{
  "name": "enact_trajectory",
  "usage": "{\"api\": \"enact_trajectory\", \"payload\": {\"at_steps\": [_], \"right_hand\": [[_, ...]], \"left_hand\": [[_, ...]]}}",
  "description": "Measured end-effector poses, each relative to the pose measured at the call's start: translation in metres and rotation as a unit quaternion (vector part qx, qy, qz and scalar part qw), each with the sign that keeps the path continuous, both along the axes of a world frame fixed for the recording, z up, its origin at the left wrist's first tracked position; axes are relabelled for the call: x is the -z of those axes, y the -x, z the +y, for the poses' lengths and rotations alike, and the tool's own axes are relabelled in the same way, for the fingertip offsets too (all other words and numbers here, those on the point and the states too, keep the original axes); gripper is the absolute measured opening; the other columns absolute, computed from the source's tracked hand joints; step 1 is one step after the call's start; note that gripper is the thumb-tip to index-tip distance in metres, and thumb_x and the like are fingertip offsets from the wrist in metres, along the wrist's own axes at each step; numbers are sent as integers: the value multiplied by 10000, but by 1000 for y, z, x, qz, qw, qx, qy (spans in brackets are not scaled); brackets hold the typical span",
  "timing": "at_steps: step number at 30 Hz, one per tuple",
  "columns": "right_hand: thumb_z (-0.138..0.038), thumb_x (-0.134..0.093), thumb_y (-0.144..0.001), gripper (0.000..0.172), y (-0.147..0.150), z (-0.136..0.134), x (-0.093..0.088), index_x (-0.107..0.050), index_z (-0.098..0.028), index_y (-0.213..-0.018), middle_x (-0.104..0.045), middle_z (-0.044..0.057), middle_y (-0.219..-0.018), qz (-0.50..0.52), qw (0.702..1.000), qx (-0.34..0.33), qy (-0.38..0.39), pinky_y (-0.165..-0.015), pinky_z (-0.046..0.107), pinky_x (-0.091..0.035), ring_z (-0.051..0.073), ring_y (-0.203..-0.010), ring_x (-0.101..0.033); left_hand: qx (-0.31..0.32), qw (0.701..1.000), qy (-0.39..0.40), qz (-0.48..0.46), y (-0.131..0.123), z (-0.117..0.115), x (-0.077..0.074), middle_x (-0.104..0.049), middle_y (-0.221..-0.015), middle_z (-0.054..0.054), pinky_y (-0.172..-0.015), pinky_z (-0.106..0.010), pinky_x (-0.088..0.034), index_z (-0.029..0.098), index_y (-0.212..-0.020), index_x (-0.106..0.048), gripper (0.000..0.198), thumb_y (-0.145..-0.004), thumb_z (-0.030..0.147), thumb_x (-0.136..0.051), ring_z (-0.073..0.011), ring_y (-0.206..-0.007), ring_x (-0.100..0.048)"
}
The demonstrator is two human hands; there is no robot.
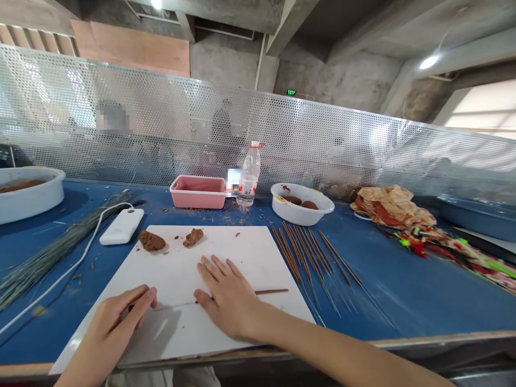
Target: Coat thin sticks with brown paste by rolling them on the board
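Note:
On the white board (226,239), my right hand (229,301) lies flat with its fingers spread, palm down over a thin stick. The brown-coated end (272,291) of that stick sticks out to the right of the hand; its middle is hidden underneath. My left hand (123,317), at the board's left side, is closed in a pinch on the stick's thin bare end (177,305). Toward the board's far edge sit a larger lump of brown paste (152,241) and a smaller lump (193,237).
Several brown-coated sticks (310,250) lie right of the board. Behind stand a pink tray (197,200), a water bottle (250,180) and a white basin (300,216). At left are a white power bank (123,226) with cable and a bundle of thin wires (68,236).

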State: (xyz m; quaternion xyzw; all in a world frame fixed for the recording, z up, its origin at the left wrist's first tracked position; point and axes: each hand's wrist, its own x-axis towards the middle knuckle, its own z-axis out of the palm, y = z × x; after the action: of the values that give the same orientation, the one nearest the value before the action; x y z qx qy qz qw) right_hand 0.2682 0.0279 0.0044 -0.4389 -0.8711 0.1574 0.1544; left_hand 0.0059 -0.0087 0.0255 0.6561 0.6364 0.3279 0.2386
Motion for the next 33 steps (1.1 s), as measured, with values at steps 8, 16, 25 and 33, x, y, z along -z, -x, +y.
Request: {"api": "enact_trajectory", "payload": {"at_steps": [8,16,25,33], "right_hand": [[-585,-224,-1154,693,-11,11,-24,-367,-187,-1703,-288,92,-1782,-10,998,-36,59,-1359,575,-206,282,-1666,-244],[-569,-262,-1155,687,-14,-18,3,-307,-191,-1727,-176,91,-1806,-19,1000,-13,1,-1373,556,-141,277,-1690,-130],[-520,-232,-1159,644,-2,49,-10,-348,-212,-1713,-245,30,-1799,-18,999,7,29,-1374,541,-145,257,-1684,-170],[-669,-244,-1122,774,0,10,-1,-315,-187,-1725,-186,97,-1810,-11,999,32,13,-1368,572,-130,291,-1690,-133]], "left_hand": [[-22,998,-54,10,-3,-2,-6,-534,-548,6,-536,-272,-436,211,-648,-706,710,-867,831,-438,-175,-524,-534],[-8,999,-49,0,4,-1,7,-541,-567,14,-528,-265,-432,218,-707,-714,685,-929,804,-440,-182,-559,-555],[-8,999,-32,-5,8,-1,8,-506,-558,22,-525,-268,-414,220,-700,-696,709,-929,830,-416,-173,-546,-532],[-12,999,-53,-5,7,-2,7,-529,-576,11,-536,-272,-427,216,-691,-698,717,-927,835,-425,-182,-565,-533]]}}
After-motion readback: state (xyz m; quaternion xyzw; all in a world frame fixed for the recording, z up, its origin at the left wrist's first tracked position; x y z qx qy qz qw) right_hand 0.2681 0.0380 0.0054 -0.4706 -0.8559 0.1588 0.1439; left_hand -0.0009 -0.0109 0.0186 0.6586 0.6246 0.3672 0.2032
